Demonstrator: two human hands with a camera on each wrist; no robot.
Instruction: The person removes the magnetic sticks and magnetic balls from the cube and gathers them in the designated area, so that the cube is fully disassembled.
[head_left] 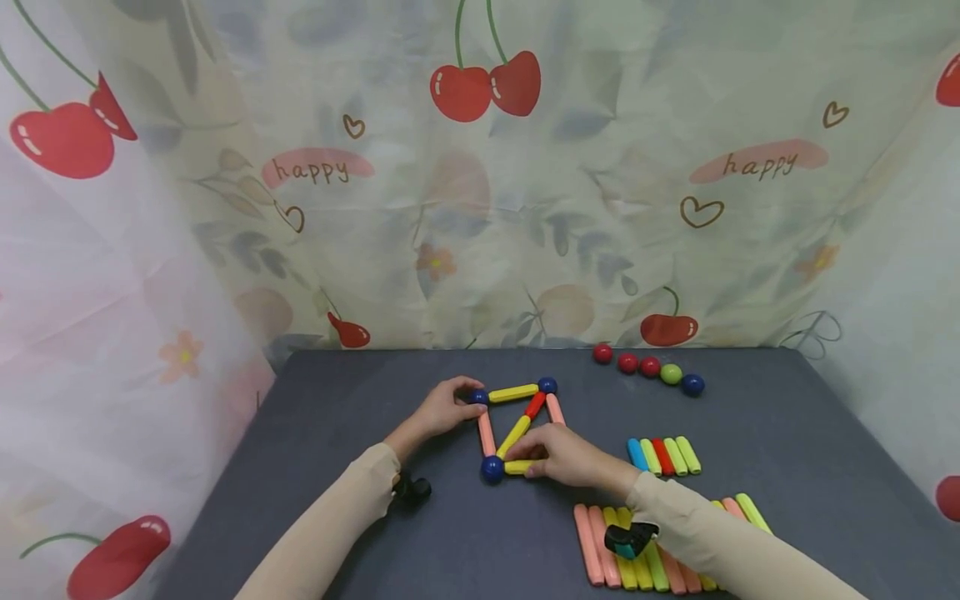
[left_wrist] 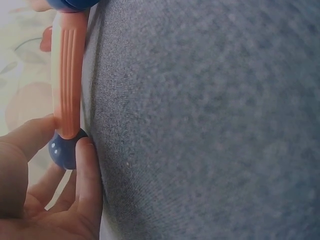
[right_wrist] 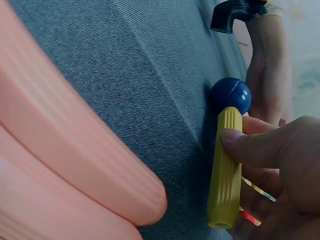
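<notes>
My left hand point(head_left: 442, 407) pinches the blue ball point(left_wrist: 61, 150) at the far left corner of a flat frame of sticks and balls. From that ball a pink stick point(head_left: 486, 433) runs to the near blue ball point(head_left: 492, 469). My right hand point(head_left: 566, 454) pinches a short yellow stick point(right_wrist: 225, 175) whose end meets this near ball; its other end is free in the right wrist view. A yellow stick point(head_left: 513, 392) joins the far left ball to another blue ball point(head_left: 547, 386). A yellow-and-red diagonal point(head_left: 525, 418) spans the frame. Another pink stick point(head_left: 555, 409) is partly hidden by my right hand.
At the table's back lie several loose balls, red point(head_left: 627, 362), green point(head_left: 671, 374) and blue point(head_left: 693, 384). Short coloured sticks point(head_left: 663, 457) lie in a row at right. Nearer, a row of long sticks point(head_left: 588, 546) is partly under my right forearm. A patterned curtain point(head_left: 480, 208) hangs behind.
</notes>
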